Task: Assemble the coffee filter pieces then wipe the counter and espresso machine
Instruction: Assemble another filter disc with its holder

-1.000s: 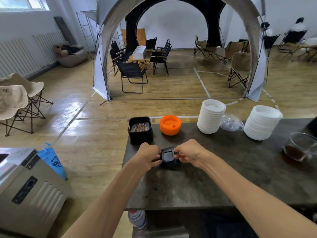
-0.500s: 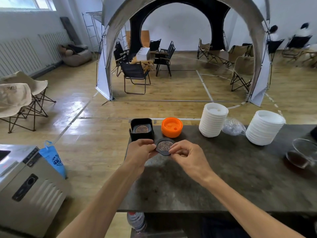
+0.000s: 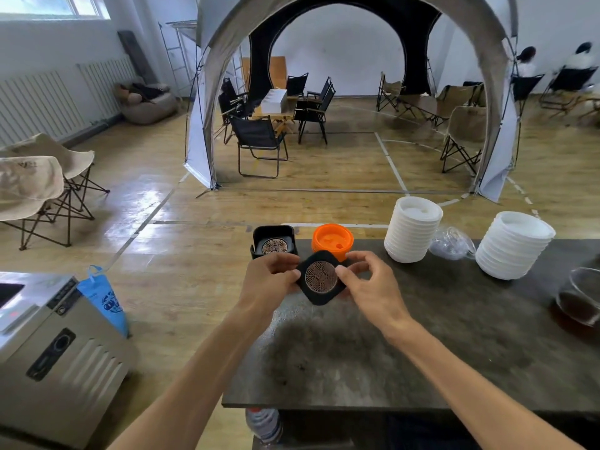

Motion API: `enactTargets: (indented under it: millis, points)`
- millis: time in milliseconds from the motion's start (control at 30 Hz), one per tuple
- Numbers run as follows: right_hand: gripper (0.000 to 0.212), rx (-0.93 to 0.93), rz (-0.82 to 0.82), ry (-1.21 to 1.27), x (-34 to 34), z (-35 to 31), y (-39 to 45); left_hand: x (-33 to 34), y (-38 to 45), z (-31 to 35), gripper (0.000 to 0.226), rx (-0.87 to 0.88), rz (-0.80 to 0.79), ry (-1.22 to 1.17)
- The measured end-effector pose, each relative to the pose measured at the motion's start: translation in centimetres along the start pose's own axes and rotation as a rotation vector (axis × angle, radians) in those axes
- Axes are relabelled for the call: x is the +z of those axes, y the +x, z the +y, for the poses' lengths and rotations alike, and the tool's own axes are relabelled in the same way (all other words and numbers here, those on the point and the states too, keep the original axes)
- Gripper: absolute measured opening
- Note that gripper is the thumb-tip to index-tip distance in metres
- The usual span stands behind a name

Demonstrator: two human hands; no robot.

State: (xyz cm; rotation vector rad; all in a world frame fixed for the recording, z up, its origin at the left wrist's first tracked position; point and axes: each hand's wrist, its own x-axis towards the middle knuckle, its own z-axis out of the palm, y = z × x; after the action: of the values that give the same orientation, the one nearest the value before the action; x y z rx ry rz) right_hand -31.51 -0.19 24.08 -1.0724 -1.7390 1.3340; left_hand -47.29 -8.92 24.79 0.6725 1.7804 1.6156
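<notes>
Head view: both hands are up over the tabletop, sharing one black filter piece with a round copper mesh face. Left hand pinches its left edge; right hand pinches its right edge, fingers curled. Just behind the filter piece sit a black holder with another mesh disc, and an orange cap.

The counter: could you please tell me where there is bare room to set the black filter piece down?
Free: the dark counter between the forearms, and rightward up to the glass carafe. Crowded: the far edge, with black holder, orange cup and white lid stacks.
</notes>
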Motion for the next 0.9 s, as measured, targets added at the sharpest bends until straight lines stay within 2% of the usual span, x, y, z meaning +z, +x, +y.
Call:
enactTargets:
  millis: [167,233,333,433,500,600,733,900]
  points:
    - [0.011,0.021,-0.293,-0.101,1.1,-1.2,1.5,-1.4,0.5,0.9,0.019,0.058,-0.053,0.123]
    - [0.011,0.079,-0.265,-0.067,2.0,-1.6,1.5,-1.8,0.7,0.8,0.013,0.052,-0.004,0.085]
    - [0.011,0.220,-0.189,0.188,3.7,-2.3,1.8,-2.6,0.9,0.2,0.011,0.002,0.057,-0.038]
    - [0.011,0.288,-0.238,0.427,5.5,-3.6,2.2,-3.3,1.2,0.2,0.007,-0.042,0.052,-0.098]
    - [0.011,0.290,-0.253,0.424,6.7,-4.5,2.6,-3.7,1.9,0.5,0.008,-0.010,0.072,-0.055]
    - [0.013,0.187,-0.203,0.099,8.0,-4.9,4.3,-4.6,4.3,1.3,0.014,0.031,0.168,0.127]
    - [0.038,0.030,-0.115,-0.408,9.1,-4.7,8.3,-5.6,7.5,2.3,0.028,0.068,0.169,0.469]
    - [0.024,0.053,-0.133,-0.701,10.7,-3.6,10.9,-6.0,9.6,2.0,0.033,0.036,0.116,0.796]
